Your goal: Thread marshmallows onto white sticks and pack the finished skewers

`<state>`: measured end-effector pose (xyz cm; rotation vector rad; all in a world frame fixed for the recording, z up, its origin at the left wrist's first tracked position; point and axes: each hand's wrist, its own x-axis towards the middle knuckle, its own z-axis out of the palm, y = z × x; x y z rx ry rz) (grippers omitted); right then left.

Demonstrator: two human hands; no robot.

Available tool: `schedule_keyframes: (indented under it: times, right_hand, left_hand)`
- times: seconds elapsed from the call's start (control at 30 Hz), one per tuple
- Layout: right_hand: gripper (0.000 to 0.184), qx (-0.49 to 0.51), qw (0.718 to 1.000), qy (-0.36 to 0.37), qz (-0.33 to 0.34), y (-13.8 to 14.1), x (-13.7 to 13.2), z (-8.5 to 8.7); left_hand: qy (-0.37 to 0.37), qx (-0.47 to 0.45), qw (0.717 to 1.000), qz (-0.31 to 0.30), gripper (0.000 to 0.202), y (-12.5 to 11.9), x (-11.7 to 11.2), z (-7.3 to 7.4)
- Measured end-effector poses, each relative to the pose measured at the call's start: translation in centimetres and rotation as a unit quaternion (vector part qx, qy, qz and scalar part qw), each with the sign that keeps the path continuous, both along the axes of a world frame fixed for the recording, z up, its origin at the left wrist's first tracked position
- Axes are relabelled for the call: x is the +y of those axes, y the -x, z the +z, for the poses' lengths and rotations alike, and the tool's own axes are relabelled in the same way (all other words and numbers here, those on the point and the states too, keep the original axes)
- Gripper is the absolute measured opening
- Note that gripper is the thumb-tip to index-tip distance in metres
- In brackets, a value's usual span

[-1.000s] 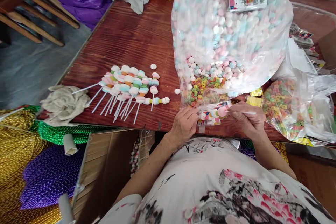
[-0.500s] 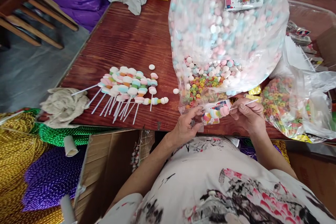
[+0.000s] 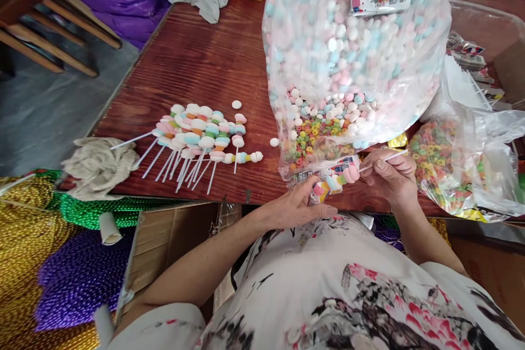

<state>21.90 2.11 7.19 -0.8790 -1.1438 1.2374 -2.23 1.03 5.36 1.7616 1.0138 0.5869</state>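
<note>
- Head view, looking down over a patterned blouse at a dark red wooden counter (image 3: 205,60). I am watching two bare hands at its near edge.
- The right hand (image 3: 391,178) pinches the bare white end of a candy skewer (image 3: 340,178), thumb and fingers pressed together on the stick. The stick slants up to the right, so the candy-laden end points left and is free to handle, as I judge it.
- The left hand (image 3: 301,208) lies under that candy end, with its fingers stretched out almost flat. Its thumb is raised towards a small printed wrapper (image 3: 322,192) at the skewer's tip. I cannot tell whether it pinches the wrapper or only steadies it.
- The skewer hovers just above the counter edge, close to the body and right before the mouth of a big clear bag (image 3: 353,49).
- That bag is full of pastel marshmallow discs, with coloured rings (image 3: 314,139) gathered at its mouth. It lies open towards the person, likely so that pieces are within easy reach.
- A second bag (image 3: 447,167) of rings sits just right of the right hand.
- To the left, well apart, a pile of finished skewers (image 3: 197,139) lies fanned with the sticks towards the person, near a crumpled cloth (image 3: 98,164).
- Below the counter on the left are gold, green and purple bead strands (image 3: 69,279) and a cardboard box (image 3: 164,251).
</note>
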Motion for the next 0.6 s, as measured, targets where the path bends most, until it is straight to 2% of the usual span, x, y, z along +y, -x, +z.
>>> schedule_keyframes:
  times: [0.1, 0.17, 0.23, 0.27, 0.33, 0.4, 0.47, 0.53, 0.6]
  right_hand:
    - [0.016, 0.010, 0.998, 0.046, 0.036, 0.2, 0.5, 0.6]
    - [0.017, 0.024, 0.995, 0.088, 0.051, 0.5, 0.9, 0.7]
    - [0.018, 0.038, 0.993, 0.102, 0.037, 0.9, 1.1, 0.5]
    - [0.018, 0.041, 0.994, 0.096, 0.027, 1.0, 1.1, 0.3]
    - [0.018, 0.038, 0.996, 0.072, 0.025, 1.2, 1.1, -0.3]
    - [0.019, 0.030, 0.997, 0.053, 0.052, 1.2, 1.0, -0.6]
    - [0.019, 0.026, 0.994, 0.045, 0.100, 0.9, 1.1, -0.7]
    - [0.019, 0.023, 0.989, 0.044, 0.137, 0.8, 1.2, -0.4]
    - [0.019, 0.010, 0.990, 0.043, 0.135, 0.8, 1.4, 0.2]
  left_hand:
    - [0.004, 0.087, 0.992, -0.089, 0.031, -0.2, 0.9, 0.3]
    - [-0.059, 0.123, 0.989, -0.063, 0.029, -0.3, 1.5, 0.5]
    - [-0.083, 0.116, 0.989, -0.044, 0.030, -0.5, 1.9, 0.6]
    - [-0.066, 0.093, 0.992, -0.045, 0.031, -0.6, 2.0, 0.6]
    - [0.012, 0.022, 0.998, -0.060, 0.033, -0.8, 1.9, 0.5]
    - [0.107, -0.040, 0.990, -0.085, 0.035, -1.0, 1.8, 0.1]
    - [0.139, -0.057, 0.984, -0.100, 0.037, -1.2, 1.8, -0.3]
    - [0.079, -0.020, 0.993, -0.087, 0.038, -1.3, 2.0, -0.7]
    - [-0.014, 0.050, 0.997, -0.050, 0.040, -1.4, 2.5, -0.7]
